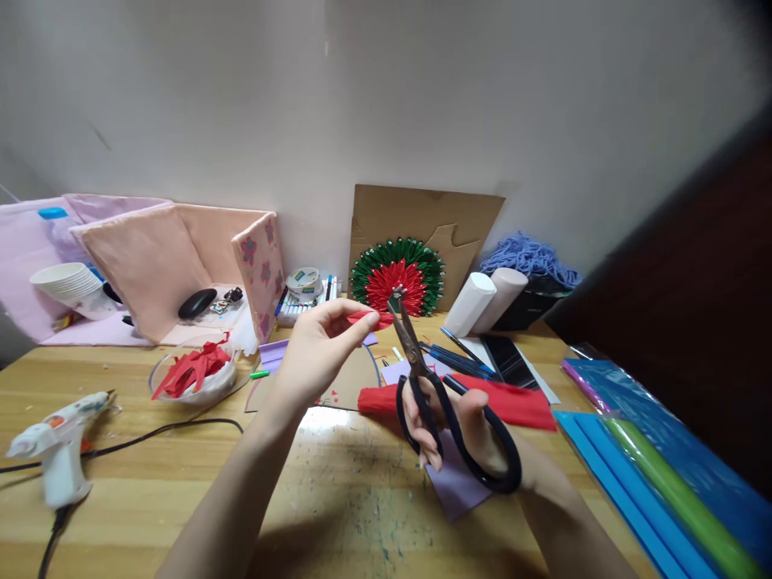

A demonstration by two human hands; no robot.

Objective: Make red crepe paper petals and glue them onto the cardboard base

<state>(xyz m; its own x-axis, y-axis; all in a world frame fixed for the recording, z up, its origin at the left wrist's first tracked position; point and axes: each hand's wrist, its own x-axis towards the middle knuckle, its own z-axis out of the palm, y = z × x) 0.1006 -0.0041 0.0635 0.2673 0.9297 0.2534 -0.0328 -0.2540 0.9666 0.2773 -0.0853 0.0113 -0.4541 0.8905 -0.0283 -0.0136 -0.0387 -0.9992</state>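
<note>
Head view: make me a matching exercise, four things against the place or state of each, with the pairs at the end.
1. scissors
2. glue gun
3. small red piece
4. clear bowl

A. pinched in the left hand
B. filled with red strips
C. held in the right hand
D. mostly white, at far left

Pairs: 1-C, 2-D, 3-A, 4-B
</note>
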